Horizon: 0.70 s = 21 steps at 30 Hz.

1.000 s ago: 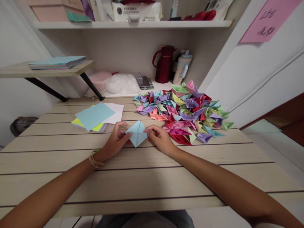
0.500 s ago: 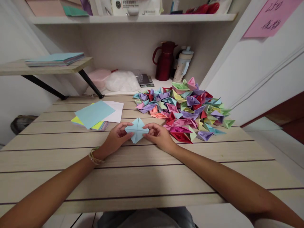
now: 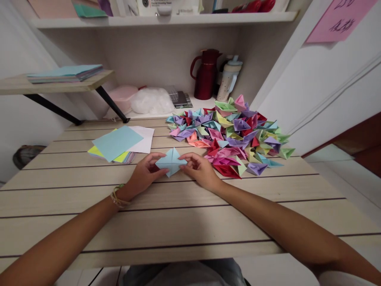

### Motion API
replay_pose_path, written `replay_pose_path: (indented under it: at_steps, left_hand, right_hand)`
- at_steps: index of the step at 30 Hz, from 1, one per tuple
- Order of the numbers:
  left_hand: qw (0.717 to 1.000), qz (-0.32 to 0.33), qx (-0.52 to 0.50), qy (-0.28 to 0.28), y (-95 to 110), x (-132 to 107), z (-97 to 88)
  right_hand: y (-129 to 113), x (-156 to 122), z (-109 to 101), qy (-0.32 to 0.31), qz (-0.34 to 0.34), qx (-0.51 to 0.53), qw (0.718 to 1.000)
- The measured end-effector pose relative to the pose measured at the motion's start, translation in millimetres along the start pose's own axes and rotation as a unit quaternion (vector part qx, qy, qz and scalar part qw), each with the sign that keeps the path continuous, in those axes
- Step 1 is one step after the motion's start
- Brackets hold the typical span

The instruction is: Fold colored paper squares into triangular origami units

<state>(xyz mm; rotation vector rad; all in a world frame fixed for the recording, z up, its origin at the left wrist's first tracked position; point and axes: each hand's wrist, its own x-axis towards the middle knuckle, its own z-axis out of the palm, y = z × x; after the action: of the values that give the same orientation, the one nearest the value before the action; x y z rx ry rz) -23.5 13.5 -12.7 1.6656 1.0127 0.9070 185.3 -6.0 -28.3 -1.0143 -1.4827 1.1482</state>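
Between my hands is a light blue piece of folded origami paper (image 3: 171, 162), diamond-shaped with creases, held just above the slatted table (image 3: 166, 222). My left hand (image 3: 148, 169) pinches its left corner, thumb in front and fingers behind. The right corner is gripped the same way by my right hand (image 3: 199, 167). Right beyond my right hand lies a heap of folded paper boats (image 3: 232, 135) in many colours. To the left, behind my left hand, several loose sheets of coloured paper (image 3: 118, 142) lie fanned out, a light blue one on top.
A small raised shelf (image 3: 102, 78) on black legs carries a stack of paper (image 3: 65, 74) at the left. Behind the table stand a dark red jug (image 3: 206, 75), a pale tumbler (image 3: 228, 79) and a white plastic bag (image 3: 152, 101). A pink note (image 3: 341, 22) hangs at the right.
The blue paper's front has changed: its central cross crease shows less, and the lower part appears folded or tilted. Both hands keep their grip in nearly the same place. The view shifted slightly.
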Motion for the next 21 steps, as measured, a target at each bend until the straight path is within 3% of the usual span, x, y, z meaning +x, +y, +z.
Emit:
replay_pose_path:
  at_steps: [11,21]
  left_hand:
    - [0.999,0.027,0.037,0.026,-0.6,2.0,-1.8]
    - [1.0,0.018,-0.009,0.002,-2.6,2.1,-2.4]
  right_hand:
    - [0.5,1.6,1.3,0.019,0.024,0.1,0.994]
    - [-2.1,2.8,0.2,0.005,0.059,0.145,0.988]
